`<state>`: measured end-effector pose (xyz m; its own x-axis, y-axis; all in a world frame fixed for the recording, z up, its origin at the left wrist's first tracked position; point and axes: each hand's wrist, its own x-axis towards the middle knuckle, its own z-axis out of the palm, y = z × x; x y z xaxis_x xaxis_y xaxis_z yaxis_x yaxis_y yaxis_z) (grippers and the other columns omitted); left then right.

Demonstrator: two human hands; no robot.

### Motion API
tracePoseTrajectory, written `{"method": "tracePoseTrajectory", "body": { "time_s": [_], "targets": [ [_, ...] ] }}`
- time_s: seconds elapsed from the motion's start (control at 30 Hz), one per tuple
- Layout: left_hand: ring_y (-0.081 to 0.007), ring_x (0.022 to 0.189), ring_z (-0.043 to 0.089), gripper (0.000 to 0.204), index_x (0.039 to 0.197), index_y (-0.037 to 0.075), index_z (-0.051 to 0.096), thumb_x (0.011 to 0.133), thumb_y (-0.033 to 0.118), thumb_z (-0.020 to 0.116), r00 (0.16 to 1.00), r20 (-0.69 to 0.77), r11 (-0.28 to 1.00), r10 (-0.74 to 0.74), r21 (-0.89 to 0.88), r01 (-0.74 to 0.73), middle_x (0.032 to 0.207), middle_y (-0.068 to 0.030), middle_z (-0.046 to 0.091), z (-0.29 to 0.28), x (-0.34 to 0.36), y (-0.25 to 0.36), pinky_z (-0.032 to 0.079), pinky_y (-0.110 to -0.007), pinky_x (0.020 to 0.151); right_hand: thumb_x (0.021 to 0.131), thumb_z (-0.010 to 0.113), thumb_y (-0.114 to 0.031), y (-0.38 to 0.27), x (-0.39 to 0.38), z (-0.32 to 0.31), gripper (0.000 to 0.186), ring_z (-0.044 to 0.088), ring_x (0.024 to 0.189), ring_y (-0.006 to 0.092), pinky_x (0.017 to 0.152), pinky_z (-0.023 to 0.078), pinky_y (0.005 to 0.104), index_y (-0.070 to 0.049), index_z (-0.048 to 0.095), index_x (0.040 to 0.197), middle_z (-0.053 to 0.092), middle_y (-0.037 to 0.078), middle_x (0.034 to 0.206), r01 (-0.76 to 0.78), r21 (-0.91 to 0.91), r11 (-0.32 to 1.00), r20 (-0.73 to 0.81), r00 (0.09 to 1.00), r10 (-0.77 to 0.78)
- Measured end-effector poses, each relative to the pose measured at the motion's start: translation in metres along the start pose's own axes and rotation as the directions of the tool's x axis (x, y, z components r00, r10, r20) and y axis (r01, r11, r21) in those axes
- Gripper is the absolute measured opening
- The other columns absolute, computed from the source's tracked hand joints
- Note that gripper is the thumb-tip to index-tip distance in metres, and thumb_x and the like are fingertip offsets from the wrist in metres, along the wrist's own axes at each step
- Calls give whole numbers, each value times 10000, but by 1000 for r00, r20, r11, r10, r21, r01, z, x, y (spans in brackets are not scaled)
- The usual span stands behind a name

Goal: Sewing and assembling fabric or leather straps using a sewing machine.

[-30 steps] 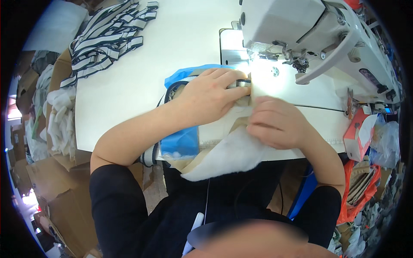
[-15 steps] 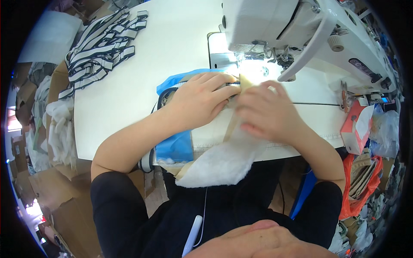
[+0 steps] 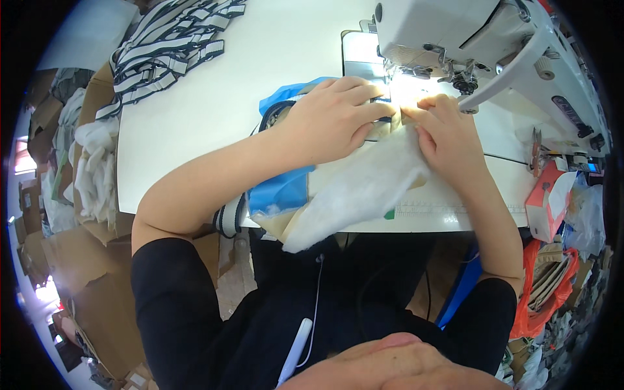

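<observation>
My left hand (image 3: 338,120) grips a layered piece with blue fabric (image 3: 279,194) and dark striped trim (image 3: 272,116), its fingertips beside the lit needle area of the white sewing machine (image 3: 426,36). Right of it, my right hand (image 3: 448,136) pinches cream fabric at the presser foot, fingertips bent. A white fluffy batting layer (image 3: 351,185) hangs diagonally from there over cream cloth (image 3: 289,221) toward the table's front edge. The brightly lit area hides exactly where some fingertips end.
Striped straps (image 3: 162,55) are piled on the table (image 3: 149,143) at back left. Left of it are cardboard boxes (image 3: 107,286) and white scraps (image 3: 94,169). At right lie scissors (image 3: 535,149), a pink box (image 3: 546,201), plastic bags (image 3: 585,214) and an orange bag (image 3: 549,296).
My right hand has moved up toward the needle area, its fingers now beside the left hand's. The batting has been drawn upward with it. The head view has also shifted.
</observation>
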<state>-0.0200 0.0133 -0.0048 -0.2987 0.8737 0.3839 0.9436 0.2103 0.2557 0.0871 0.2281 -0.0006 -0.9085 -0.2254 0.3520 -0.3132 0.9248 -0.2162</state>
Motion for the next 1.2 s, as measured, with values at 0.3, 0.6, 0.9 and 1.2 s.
{"method": "tracePoseTrajectory", "body": {
  "time_s": [0.3,0.6,0.9,1.2],
  "targets": [
    [-261,1139,553,332,1166,165,623,838,111,619,999,21,999,-25,45,24,1162,-71,602,0,-1,-5,452,-401,962,806,626,-55,4,6,7,251,591,954,225,842,427,401,-136,672,1039,619,44,984,1,59,998,-75,997,3],
    [-267,1162,543,316,1175,156,629,860,137,607,999,33,998,-18,61,16,1186,-75,603,3,3,-6,434,-410,987,809,616,-52,10,4,8,268,590,961,238,841,422,400,-126,671,1060,644,55,992,-4,30,1000,-87,996,7],
    [-263,1194,530,300,1161,145,634,862,139,606,995,93,997,-26,80,18,1213,-69,601,0,3,-6,437,-407,973,800,622,-52,13,1,10,289,575,1025,257,915,418,420,-144,671,1070,632,35,1065,-41,32,999,-61,997,43],
    [-254,1075,592,203,1032,90,678,831,97,655,993,-112,999,25,-17,-27,1185,-64,625,2,1,-6,483,-377,909,753,691,-162,12,-3,-10,260,582,965,228,983,350,453,-147,675,1012,623,7,1030,150,117,982,79,984,-159]
  ]
}}
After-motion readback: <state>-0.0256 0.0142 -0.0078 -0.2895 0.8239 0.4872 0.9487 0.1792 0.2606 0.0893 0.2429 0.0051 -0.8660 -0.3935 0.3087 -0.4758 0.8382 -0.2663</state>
